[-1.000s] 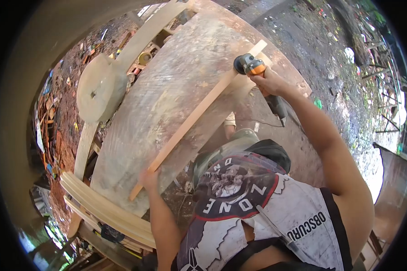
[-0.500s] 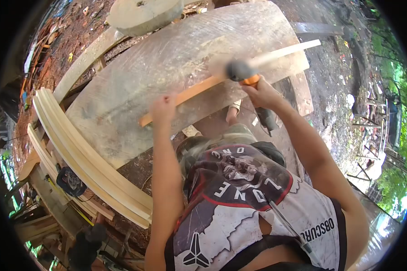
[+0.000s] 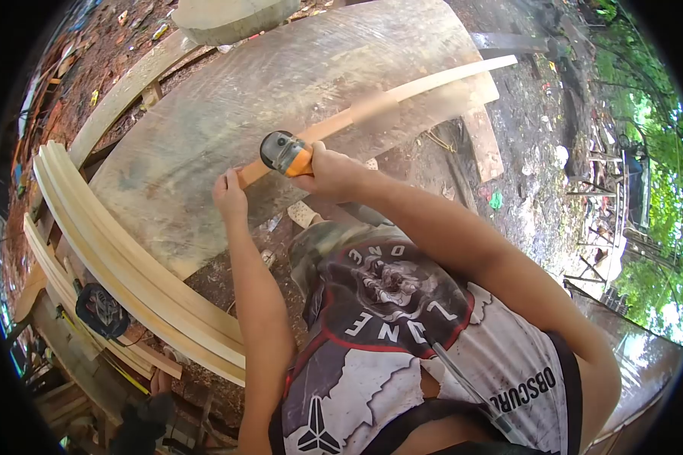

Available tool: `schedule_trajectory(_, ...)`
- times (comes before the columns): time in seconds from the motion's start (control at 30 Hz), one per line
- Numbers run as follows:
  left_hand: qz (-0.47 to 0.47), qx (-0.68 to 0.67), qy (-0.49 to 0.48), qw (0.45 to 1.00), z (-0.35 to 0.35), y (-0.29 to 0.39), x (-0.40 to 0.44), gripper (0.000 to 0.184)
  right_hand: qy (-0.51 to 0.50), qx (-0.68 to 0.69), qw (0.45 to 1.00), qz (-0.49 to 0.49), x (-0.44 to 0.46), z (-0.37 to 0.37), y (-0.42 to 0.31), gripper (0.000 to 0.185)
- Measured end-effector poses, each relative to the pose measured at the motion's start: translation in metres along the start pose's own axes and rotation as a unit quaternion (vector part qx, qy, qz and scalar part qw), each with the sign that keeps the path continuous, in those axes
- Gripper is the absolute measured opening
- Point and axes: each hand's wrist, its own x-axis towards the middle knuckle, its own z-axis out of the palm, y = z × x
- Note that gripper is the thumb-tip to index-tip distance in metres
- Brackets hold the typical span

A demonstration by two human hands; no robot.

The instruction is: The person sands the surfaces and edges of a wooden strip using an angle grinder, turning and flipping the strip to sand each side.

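A long, narrow wooden strip [image 3: 432,83] lies slantwise across the worn board tabletop [image 3: 205,144]. Its near part looks more orange than the pale far end. My left hand [image 3: 231,199] is closed on the strip's near left end. In my right hand [image 3: 334,174] is an orange-and-grey angle grinder [image 3: 287,155], gripped by its orange body. The grinder's round head sits over the strip, close to my left hand. Its disc faces the wood, and I cannot tell whether it touches.
Several pale wooden strips [image 3: 144,265] lie stacked at the left, beside a dark round object [image 3: 102,309]. A thick round slab [image 3: 235,19] stands beyond the tabletop. A curved wooden piece [image 3: 133,95] runs along the far left side. Littered ground surrounds the table.
My right hand has brought the grinder left and nearer along the strip, from its middle toward my left hand. My left hand stays at the near end, slightly further left in view.
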Motion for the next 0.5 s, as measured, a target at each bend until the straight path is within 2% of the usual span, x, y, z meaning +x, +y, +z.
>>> schedule_trajectory(0.17, -0.014, -0.036, 0.018, 0.999, 0.003, -0.014, -0.016, 0.027, 0.016, -0.01, 1.0, 0.004, -0.003, -0.02, 0.022, 0.07)
schedule_trajectory(0.23, -0.026, -0.036, 0.014, 0.999, 0.006, -0.015, -0.018, 0.027, 0.029, 0.021, 0.999, 0.039, -0.005, -0.045, 0.045, 0.064)
schedule_trajectory(0.27, -0.023, -0.031, 0.033, 0.999, 0.011, -0.021, -0.018, 0.027, 0.026, 0.021, 0.999, 0.034, -0.001, -0.053, 0.063, 0.064)
schedule_trajectory(0.33, -0.019, -0.024, 0.055, 0.998, 0.018, -0.03, -0.017, 0.028, 0.086, 0.004, 0.996, 0.035, 0.009, -0.067, 0.105, 0.076)
schedule_trajectory(0.5, -0.048, 0.004, 0.107, 0.993, 0.027, -0.012, -0.02, 0.034, 0.095, 0.087, 0.99, 0.055, -0.002, -0.118, 0.151, 0.073)
